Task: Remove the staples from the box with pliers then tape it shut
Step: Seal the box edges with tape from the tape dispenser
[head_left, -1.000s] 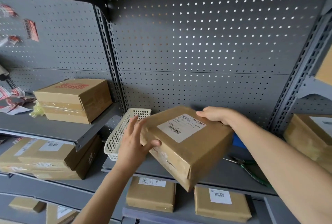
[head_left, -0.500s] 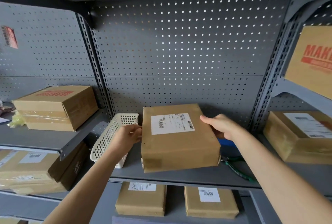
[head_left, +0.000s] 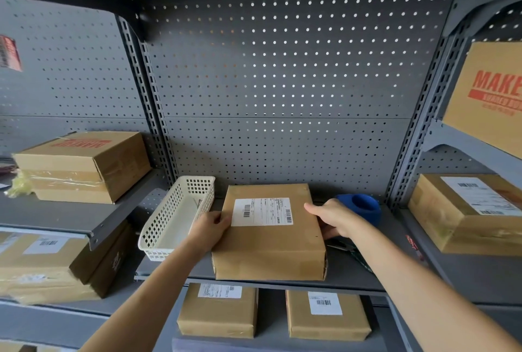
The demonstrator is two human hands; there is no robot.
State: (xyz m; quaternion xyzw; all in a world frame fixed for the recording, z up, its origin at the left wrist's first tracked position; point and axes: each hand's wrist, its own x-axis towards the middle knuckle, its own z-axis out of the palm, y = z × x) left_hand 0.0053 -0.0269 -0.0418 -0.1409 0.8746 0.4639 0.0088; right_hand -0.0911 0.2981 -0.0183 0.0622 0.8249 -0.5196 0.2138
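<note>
A flat brown cardboard box (head_left: pixel 268 250) with a white shipping label lies on the grey middle shelf (head_left: pixel 347 278). My left hand (head_left: pixel 210 228) grips its left edge, fingers curled round the side. My right hand (head_left: pixel 334 220) holds the right edge, thumb on top and fingers down the side. Just right of the box, green-handled pliers (head_left: pixel 357 255) lie on the shelf, mostly hidden by my right forearm. A blue tape dispenser (head_left: pixel 360 206) stands behind my right hand against the pegboard.
A white plastic basket (head_left: pixel 172 221) sits close on the box's left. More cardboard boxes fill the left shelves (head_left: pixel 84 165), the right shelves (head_left: pixel 463 213) and the shelf below (head_left: pixel 219 312). The perforated back panel stands right behind.
The box was held tilted in the air, then turned level and set flat on the shelf. Both hands stayed on its sides. The blue tape dispenser has come into sight.
</note>
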